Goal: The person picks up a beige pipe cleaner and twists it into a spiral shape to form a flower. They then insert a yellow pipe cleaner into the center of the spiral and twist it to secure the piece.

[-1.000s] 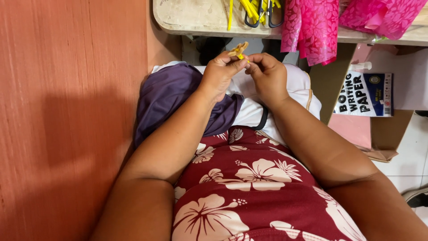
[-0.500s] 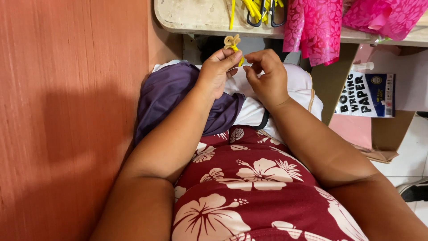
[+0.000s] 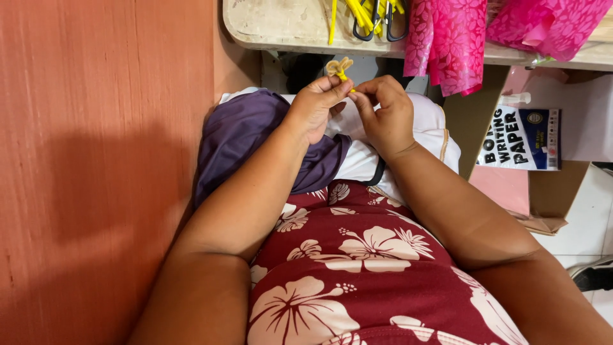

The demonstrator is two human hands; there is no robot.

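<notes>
My left hand point(image 3: 314, 110) and my right hand point(image 3: 383, 114) meet in front of me, just below the table edge. Both pinch a small yellow looped piece point(image 3: 339, 67), like a little bow on a thin stem. Its loops stick up above my left fingertips, and my right fingertips hold the stem beside them. Under my hands lies a purple cloth point(image 3: 246, 131) over a white bundle point(image 3: 421, 128) on my lap.
A pale table point(image 3: 281, 25) runs along the top with yellow strips point(image 3: 361, 9), black-handled scissors point(image 3: 373, 25) and pink patterned sheets point(image 3: 444, 38) hanging over its edge. An orange-brown wall fills the left. A paper pack and a cardboard box point(image 3: 543, 191) stand at the right.
Both hands have lifted slightly toward the table, and the yellow piece now shows its loops more fully above my left fingers.
</notes>
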